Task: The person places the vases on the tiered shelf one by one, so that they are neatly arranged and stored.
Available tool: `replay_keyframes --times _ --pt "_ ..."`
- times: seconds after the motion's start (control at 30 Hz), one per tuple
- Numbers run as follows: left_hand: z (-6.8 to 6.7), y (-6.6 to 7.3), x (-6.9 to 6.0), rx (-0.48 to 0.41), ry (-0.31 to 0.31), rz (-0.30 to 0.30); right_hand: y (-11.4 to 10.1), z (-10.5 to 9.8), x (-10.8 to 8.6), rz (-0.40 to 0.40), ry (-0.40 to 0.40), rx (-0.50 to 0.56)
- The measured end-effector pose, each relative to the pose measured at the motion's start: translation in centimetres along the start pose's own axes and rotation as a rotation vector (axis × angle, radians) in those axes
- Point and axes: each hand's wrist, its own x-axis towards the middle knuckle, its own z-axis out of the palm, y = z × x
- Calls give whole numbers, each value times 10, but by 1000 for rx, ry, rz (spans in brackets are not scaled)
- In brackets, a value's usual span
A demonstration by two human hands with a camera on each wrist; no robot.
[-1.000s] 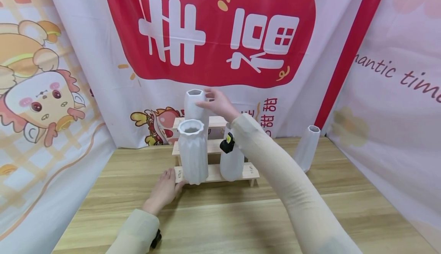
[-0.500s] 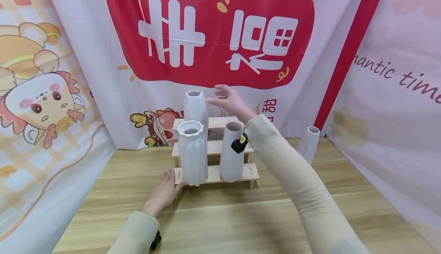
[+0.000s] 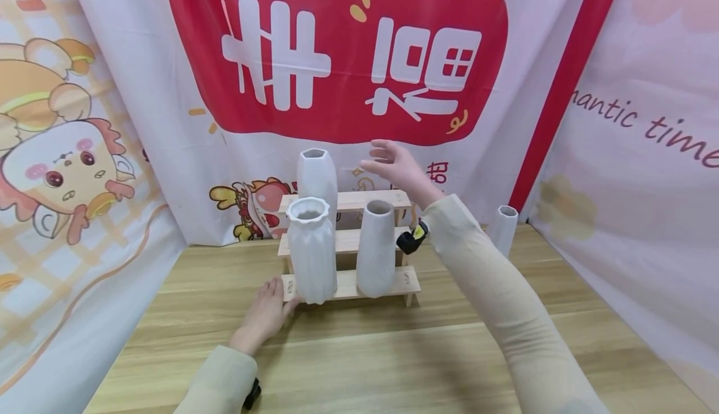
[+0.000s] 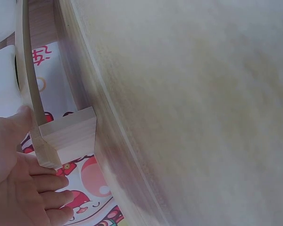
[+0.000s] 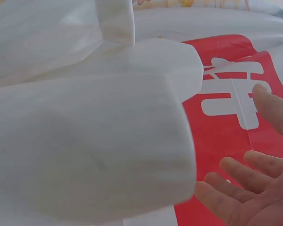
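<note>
Brace Low, Steer Wide Up High

Treat this, as a judgement, as steadying work. Brace the stand (image 3: 372, 200) with the left hand (image 3: 264, 311) at its eight o'clock: thumb against the lowest board (image 3: 346, 284), fingers fairly straight and loose by the board's end. Press lightly, without lifting or tugging, with the ribbed vase (image 3: 312, 258) upright just beside, between one and two o'clock from there. Carry the right hand (image 3: 396, 167), at the stand's one o'clock, well outside: fingers parted and loosely bent, nothing held. Swing outward toward three o'clock rather than down, to spare the smooth vase (image 3: 376, 251) a knock from the black wrist device (image 3: 412, 238) just beside it. Mind also the slim vase (image 3: 503, 230) farther off at three o'clock, partly behind the right sleeve (image 3: 500, 301).

From the head view, read the whole layout, including the faceted vase (image 3: 316, 180) at twelve o'clock behind the ribbed one; base hidden, tier impossible to tell. From the left wrist view, add a wooden leg (image 4: 73, 134) and closer sight of the thumb's contact; cannot tell the pressure. In the right wrist view, see fingertips seemingly meeting a vase rim; check against the head view for the gap.
</note>
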Motion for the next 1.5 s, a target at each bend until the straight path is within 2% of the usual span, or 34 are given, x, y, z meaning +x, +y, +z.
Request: replay_keyframes --times 0.33,0.5,0.83,1.5 --pt "2 -2 1 8 6 6 11 -14 -13 -25 24 -11" --pt "1 -2 1 7 5 10 15 -22 -20 -12 34 -13" --pt "0 -1 -1 16 3 8 31 -41 -31 -12 100 -16" --pt "2 -2 -1 9 1 5 51 -61 -59 -16 155 -16"
